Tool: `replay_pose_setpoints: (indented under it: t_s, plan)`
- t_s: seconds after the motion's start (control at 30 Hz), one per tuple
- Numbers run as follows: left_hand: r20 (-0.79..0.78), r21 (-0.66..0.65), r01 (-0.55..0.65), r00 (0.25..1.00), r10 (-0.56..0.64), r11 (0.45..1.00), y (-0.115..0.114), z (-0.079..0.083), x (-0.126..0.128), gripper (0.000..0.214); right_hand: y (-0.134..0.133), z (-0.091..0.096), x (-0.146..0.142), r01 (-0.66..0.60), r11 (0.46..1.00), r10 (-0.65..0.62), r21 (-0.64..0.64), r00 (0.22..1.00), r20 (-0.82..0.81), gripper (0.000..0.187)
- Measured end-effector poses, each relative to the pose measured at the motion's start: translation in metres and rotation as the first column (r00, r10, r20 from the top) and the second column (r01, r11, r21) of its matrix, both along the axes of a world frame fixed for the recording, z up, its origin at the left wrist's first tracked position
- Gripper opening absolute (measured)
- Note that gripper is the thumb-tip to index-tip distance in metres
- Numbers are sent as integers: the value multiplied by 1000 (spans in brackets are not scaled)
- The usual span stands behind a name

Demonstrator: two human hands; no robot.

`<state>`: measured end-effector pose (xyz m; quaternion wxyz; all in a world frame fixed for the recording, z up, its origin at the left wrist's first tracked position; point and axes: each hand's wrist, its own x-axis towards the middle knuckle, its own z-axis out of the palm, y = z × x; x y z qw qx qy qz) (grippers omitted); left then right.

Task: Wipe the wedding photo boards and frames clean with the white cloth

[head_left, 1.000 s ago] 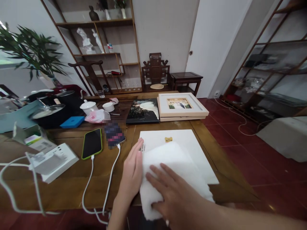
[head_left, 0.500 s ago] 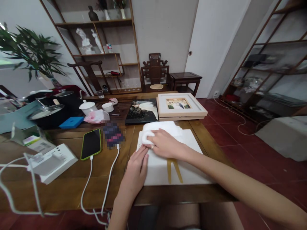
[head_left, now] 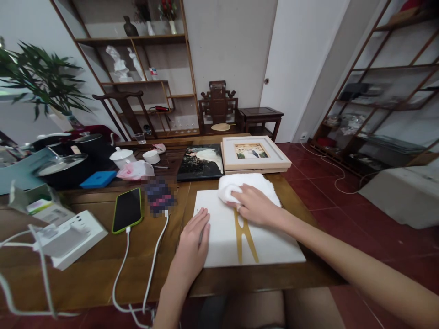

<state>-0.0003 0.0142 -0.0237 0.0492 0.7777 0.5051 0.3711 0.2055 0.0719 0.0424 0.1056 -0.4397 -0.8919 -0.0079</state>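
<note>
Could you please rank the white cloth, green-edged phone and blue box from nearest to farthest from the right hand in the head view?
From the right hand:
1. White cloth: at its fingers, on the white board.
2. Green-edged phone: to the left, on the table.
3. Blue box: farther left and farther back.

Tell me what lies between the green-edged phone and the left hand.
A white cable: in the head view it runs down the wooden table between the phone and the left hand.
</note>
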Motion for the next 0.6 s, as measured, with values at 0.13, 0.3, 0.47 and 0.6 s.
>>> replay_pose_setpoints:
  t_s: [0.13, 0.3, 0.47, 0.6]
  plan:
    - [-3, 8, -8, 1000, 8, 1000, 1, -1, 1, 33, -7, -9, 37, 43, 999, -43, 6, 999, -14, 24]
    - [-9, 13, -9, 1000, 9, 1000, 0, 1, 1, 32, -41, -13, 59, 16, 999, -16, -37, 1000, -19, 20]
    - [-15, 7, -5, 1000, 5, 1000, 0, 4, 1, 32, -114, -9, 58, -73, 977, 61, -200, 996, -66, 24]
    - [-17, -18, 2, 1000, -2, 1000, 0, 5, 1, 34, -144, 0, 61, -115, 948, 113, -296, 993, -25, 23]
